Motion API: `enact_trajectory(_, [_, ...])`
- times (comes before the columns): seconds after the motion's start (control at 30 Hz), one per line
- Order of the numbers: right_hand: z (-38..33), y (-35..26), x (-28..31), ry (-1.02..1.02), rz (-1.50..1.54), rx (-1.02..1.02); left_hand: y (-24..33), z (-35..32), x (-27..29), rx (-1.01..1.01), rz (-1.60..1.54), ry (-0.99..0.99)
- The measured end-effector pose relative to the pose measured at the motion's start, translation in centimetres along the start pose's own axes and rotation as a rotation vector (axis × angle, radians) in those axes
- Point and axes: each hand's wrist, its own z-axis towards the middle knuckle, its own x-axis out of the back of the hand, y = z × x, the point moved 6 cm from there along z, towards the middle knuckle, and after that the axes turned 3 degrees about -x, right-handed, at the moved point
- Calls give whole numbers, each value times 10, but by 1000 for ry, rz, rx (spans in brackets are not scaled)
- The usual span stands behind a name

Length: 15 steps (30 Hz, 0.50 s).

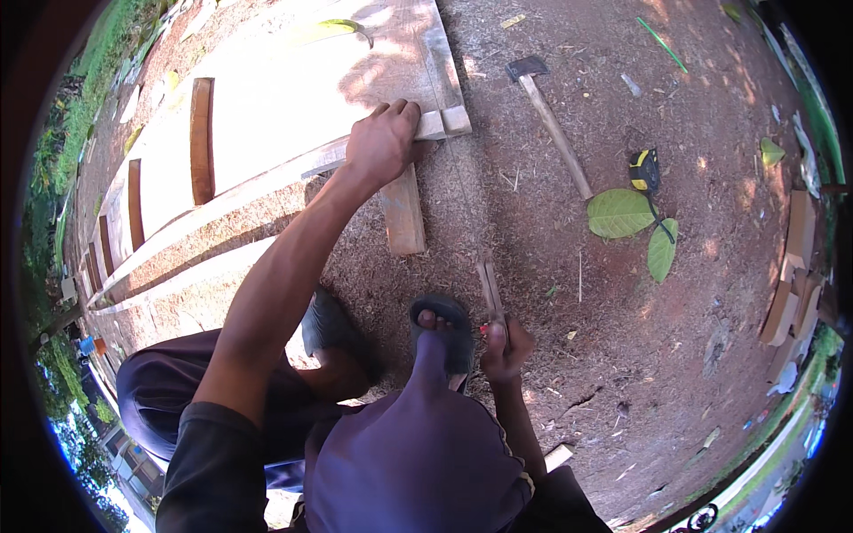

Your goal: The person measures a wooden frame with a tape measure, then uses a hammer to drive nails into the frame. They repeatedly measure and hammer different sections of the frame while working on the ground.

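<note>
My left hand (384, 140) presses down with fingers curled over a pale wooden strip (430, 127), which lies along the edge of a broad sunlit board (391, 62). Close to the strip's right end a thin dark line crosses it, with a short end block (457, 121) beyond. My right hand (505, 350), lower and nearer me, is closed round the wooden handle (490, 286) of what looks like a saw. Its thin blade, seen nearly edge-on, runs from the handle toward that line. A bit of red shows beside my right thumb.
A short plank (404, 213) sticks out below the strip. On the dirt at right lie a hatchet (555, 133), a yellow-black tape measure (643, 169) and green leaves (620, 213). Wood offcuts (782, 311) sit far right. My sandalled foot (442, 320) is beside the handle.
</note>
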Motion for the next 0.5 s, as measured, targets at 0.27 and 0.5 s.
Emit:
enact_trajectory(0.27, [1, -7, -6, 120, 5, -101, 10, 8, -4, -1, -13, -31])
enact_trajectory(0.5, [-20, -4, 4, 58, -44, -95, 1, -1, 3, 53, -10, -125])
